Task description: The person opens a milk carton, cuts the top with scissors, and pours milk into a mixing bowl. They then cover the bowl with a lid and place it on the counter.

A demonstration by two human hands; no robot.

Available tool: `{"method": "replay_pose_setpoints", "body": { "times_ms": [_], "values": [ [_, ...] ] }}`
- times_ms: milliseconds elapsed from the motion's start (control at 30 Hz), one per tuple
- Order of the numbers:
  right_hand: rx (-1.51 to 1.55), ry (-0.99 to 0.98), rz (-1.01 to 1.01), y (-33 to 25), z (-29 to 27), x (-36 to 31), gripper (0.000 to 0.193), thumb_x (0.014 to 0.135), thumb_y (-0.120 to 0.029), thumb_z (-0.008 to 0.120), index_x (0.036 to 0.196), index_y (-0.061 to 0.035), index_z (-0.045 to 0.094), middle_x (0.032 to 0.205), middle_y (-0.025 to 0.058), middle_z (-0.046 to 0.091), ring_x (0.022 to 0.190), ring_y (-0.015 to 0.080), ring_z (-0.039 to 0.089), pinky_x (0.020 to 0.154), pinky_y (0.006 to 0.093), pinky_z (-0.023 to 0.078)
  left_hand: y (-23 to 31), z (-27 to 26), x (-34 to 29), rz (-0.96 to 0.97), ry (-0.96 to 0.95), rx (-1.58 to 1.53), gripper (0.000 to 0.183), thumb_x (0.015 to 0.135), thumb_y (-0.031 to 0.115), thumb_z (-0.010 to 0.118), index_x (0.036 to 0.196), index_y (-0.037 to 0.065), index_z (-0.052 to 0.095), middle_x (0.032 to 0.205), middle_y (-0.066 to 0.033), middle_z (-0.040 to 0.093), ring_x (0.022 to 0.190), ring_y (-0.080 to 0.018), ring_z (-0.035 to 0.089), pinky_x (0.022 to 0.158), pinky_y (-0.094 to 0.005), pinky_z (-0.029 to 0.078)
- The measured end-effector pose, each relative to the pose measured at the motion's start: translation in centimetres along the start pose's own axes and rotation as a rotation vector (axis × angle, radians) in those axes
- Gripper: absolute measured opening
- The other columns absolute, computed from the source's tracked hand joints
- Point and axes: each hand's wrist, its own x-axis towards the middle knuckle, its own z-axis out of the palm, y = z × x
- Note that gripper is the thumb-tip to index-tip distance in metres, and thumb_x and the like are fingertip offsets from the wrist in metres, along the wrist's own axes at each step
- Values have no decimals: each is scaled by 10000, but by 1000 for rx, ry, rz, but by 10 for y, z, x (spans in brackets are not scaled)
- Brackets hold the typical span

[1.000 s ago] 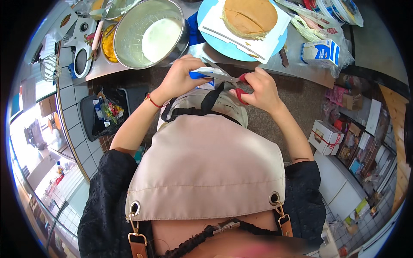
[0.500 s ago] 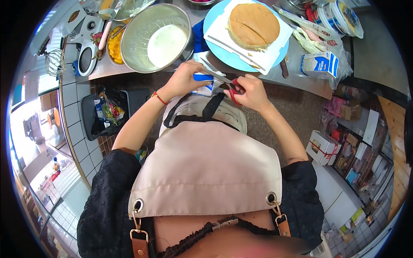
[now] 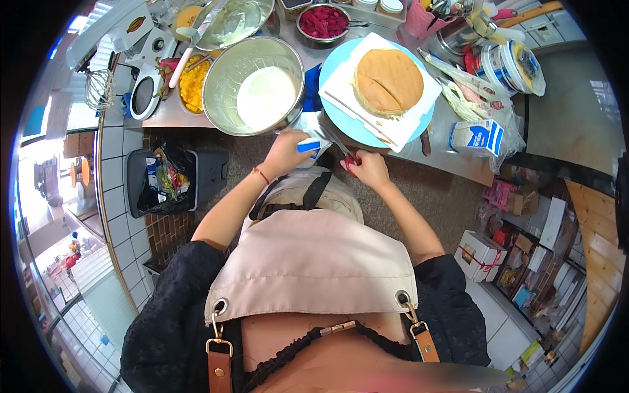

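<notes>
My left hand (image 3: 285, 154) is closed around a white and blue carton (image 3: 314, 145) at the front edge of the counter. In my right hand (image 3: 371, 169) is a pair of scissors (image 3: 351, 162) with red handles; the metal blades point up and left toward the carton. Whether the blades touch the carton, I cannot tell. Just beyond the carton stands a large steel bowl (image 3: 215, 98) of white cream (image 3: 265, 97). To its right, a round golden sponge cake (image 3: 390, 80) with a cut line on top sits on a white board (image 3: 411, 112) over a pale blue turntable (image 3: 335, 121).
Mango pieces (image 3: 191, 88) and a pink-handled spatula (image 3: 181, 66) are left of the bowl. Dark pink fruit (image 3: 322, 23) fills a bowl behind. At right stand another blue and white carton (image 3: 477, 137), plastic bags (image 3: 470, 95) and a knife (image 3: 426, 142). A bin (image 3: 208, 171) is below left.
The view has shifted, so more of the counter's far side shows. The scissors have swung to point more upward, and their blades are now off my left hand, right of the carton.
</notes>
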Motion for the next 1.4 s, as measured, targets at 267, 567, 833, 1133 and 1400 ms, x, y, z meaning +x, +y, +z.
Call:
{"method": "replay_pose_setpoints", "body": {
  "times_ms": [267,567,833,1133,1400],
  "values": [
    [-307,-21,32,17,25,31,584,749,-454,771,1079,12,645,1025,225,675,956,358,660,815,455,532,52,-52,-57,-86,262,-9,229,707,105,792,919,49,727,911,-101,698,894,-293,615,805,-386,491],
    [-337,-111,58,-38,58,90,968,738,-541,731,1409,52,364,1412,286,426,1317,425,426,1091,426,361,90,-120,-107,-54,517,107,324,672,-7,810,979,24,713,937,-107,697,876,-269,621,786,-347,501],
    [104,-193,108,-14,72,108,407,715,-252,798,915,56,621,874,216,646,818,350,637,780,428,514,85,-137,-122,-90,619,188,287,679,-9,798,951,13,709,932,-116,694,860,-270,612,778,-357,490],
    [-449,-218,183,-18,23,55,686,692,-512,789,1131,-8,634,1117,186,654,1056,338,626,932,420,483,71,-137,-134,-163,647,139,276,736,37,797,994,7,704,931,-115,680,865,-248,615,780,-327,486],
    [-403,222,58,45,86,75,601,789,-499,689,1135,-10,644,1147,235,626,1039,382,621,925,433,487,91,-163,-129,-124,570,131,282,751,54,793,1014,13,701,966,-119,680,889,-245,626,785,-323,493]
  ]
}}
